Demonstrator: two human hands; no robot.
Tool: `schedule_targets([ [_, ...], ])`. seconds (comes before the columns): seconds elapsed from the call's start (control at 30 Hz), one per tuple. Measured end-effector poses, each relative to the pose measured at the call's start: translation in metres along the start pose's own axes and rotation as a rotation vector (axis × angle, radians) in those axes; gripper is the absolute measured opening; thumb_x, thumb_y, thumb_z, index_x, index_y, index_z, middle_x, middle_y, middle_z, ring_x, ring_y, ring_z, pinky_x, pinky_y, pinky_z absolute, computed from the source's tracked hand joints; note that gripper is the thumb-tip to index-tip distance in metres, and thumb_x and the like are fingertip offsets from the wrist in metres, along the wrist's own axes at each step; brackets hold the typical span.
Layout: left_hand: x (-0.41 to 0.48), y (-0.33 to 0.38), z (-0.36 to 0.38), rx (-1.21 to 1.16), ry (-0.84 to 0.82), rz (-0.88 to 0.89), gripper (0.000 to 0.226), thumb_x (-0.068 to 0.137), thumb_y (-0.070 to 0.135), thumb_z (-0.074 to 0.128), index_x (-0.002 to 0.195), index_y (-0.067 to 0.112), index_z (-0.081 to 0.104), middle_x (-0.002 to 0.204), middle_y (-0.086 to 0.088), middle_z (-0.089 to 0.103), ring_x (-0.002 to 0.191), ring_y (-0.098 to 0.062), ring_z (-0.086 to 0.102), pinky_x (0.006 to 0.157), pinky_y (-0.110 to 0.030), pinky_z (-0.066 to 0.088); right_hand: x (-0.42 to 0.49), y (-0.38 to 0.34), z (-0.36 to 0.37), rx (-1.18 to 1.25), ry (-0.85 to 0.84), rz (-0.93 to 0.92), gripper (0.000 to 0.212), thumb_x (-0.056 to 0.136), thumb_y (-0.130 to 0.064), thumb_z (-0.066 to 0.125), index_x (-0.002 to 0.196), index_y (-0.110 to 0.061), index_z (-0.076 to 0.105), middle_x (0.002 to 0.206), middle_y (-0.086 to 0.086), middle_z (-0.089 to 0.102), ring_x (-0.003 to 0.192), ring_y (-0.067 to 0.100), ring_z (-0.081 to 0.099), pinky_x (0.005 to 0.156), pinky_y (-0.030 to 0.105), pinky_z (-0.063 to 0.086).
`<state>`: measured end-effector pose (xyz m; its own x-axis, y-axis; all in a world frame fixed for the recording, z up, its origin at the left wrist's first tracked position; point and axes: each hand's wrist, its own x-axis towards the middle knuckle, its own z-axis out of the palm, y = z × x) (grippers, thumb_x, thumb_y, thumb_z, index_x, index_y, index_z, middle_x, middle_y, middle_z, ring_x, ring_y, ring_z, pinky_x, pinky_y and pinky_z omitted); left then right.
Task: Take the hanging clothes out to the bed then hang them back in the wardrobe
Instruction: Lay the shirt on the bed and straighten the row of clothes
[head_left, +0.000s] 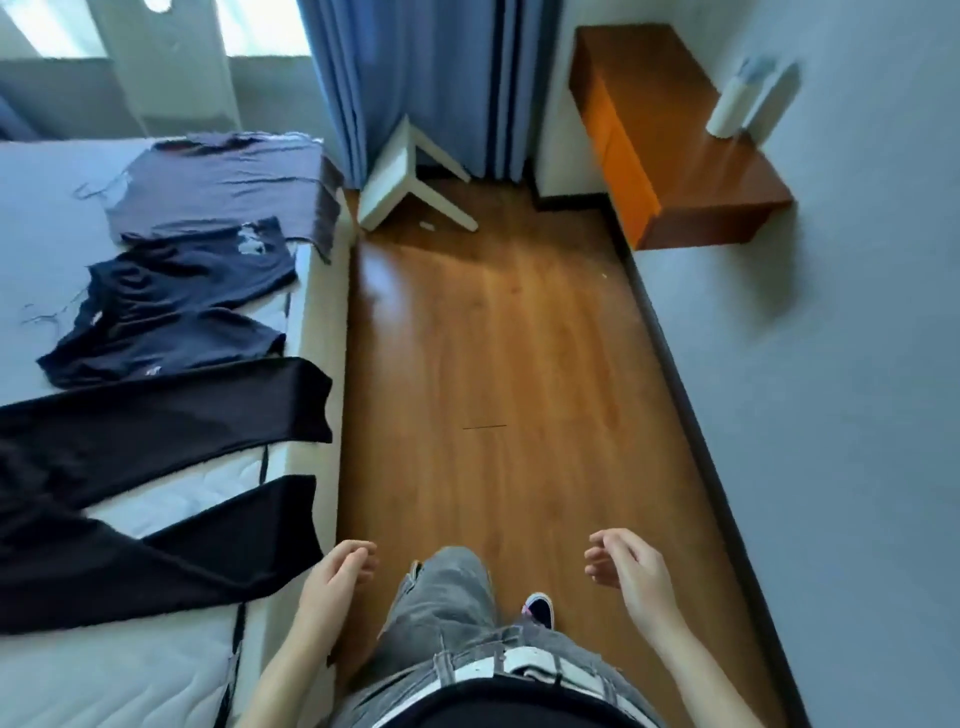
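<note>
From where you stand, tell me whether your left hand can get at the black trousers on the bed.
Probably yes. The left hand hangs empty just beside the edge of the bed, and the near leg of the black trousers lies right next to it with nothing between them.
</note>
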<state>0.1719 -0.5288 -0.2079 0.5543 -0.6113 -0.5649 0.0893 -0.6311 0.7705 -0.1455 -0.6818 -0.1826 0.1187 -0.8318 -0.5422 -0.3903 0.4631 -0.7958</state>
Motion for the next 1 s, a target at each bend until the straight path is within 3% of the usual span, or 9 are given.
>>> schedule_targets([
  [0.13, 0.004, -0.006, 0.002, -0.126, 0.206, -0.098, 0.026, 0.098, 0.012, 0.047, 0.087, 0.014, 0.071, 0.084, -0.010, 0.072, 0.079, -0.023, 0.065, 0.068, -0.022, 0.051, 0.093, -0.051, 0.017, -0.106, -0.200, -0.025, 0.027, 0.099, -0.008, 0.046, 0.087, -0.003, 0.069, 0.077, 0.016, 0.071, 0.068, 0.029, 0.068, 0.069, 0.044, 0.056],
  [0.3, 0.046, -0.008, 0.011, -0.270, 0.365, -0.261, 0.026, 0.097, 0.014, 0.048, 0.085, 0.017, 0.072, 0.083, -0.010, 0.073, 0.080, -0.030, 0.065, 0.076, -0.037, 0.048, 0.203, -0.103, 0.062, -0.194, -0.323, -0.016, 0.026, 0.099, -0.004, 0.045, 0.089, 0.002, 0.068, 0.079, 0.021, 0.069, 0.065, 0.031, 0.065, 0.064, 0.037, 0.055],
  [0.47, 0.140, 0.051, -0.009, -0.338, 0.397, -0.275, 0.025, 0.097, 0.012, 0.048, 0.084, 0.014, 0.070, 0.085, -0.010, 0.071, 0.080, -0.023, 0.064, 0.073, -0.029, 0.048, 0.296, -0.175, 0.116, -0.241, -0.334, -0.004, 0.025, 0.099, -0.003, 0.043, 0.088, 0.001, 0.066, 0.079, 0.020, 0.068, 0.055, 0.020, 0.066, 0.054, 0.025, 0.056],
  [0.63, 0.235, 0.126, -0.053, -0.386, 0.420, -0.213, 0.024, 0.095, 0.018, 0.048, 0.087, 0.020, 0.071, 0.088, -0.005, 0.071, 0.080, -0.018, 0.064, 0.079, -0.031, 0.051, 0.365, -0.265, 0.180, -0.292, -0.385, -0.041, 0.026, 0.099, -0.004, 0.043, 0.088, 0.000, 0.066, 0.083, 0.023, 0.067, 0.066, 0.031, 0.065, 0.058, 0.027, 0.057],
  [0.8, 0.303, 0.175, -0.096, -0.429, 0.489, -0.201, 0.026, 0.098, 0.013, 0.044, 0.088, 0.020, 0.066, 0.087, -0.005, 0.067, 0.079, -0.017, 0.060, 0.073, -0.024, 0.048, 0.426, -0.347, 0.264, -0.379, -0.487, -0.094, 0.024, 0.099, -0.005, 0.043, 0.090, -0.001, 0.065, 0.081, 0.019, 0.067, 0.064, 0.025, 0.064, 0.055, 0.023, 0.055],
  [1.0, 0.367, 0.192, -0.125, -0.595, 0.699, -0.334, 0.026, 0.099, 0.011, 0.042, 0.088, 0.017, 0.065, 0.087, -0.007, 0.066, 0.078, -0.019, 0.059, 0.069, -0.023, 0.047, 0.497, -0.429, 0.408, -0.516, -0.746, -0.162, 0.025, 0.098, -0.004, 0.042, 0.089, -0.002, 0.065, 0.078, 0.014, 0.066, 0.060, 0.020, 0.064, 0.059, 0.025, 0.055],
])
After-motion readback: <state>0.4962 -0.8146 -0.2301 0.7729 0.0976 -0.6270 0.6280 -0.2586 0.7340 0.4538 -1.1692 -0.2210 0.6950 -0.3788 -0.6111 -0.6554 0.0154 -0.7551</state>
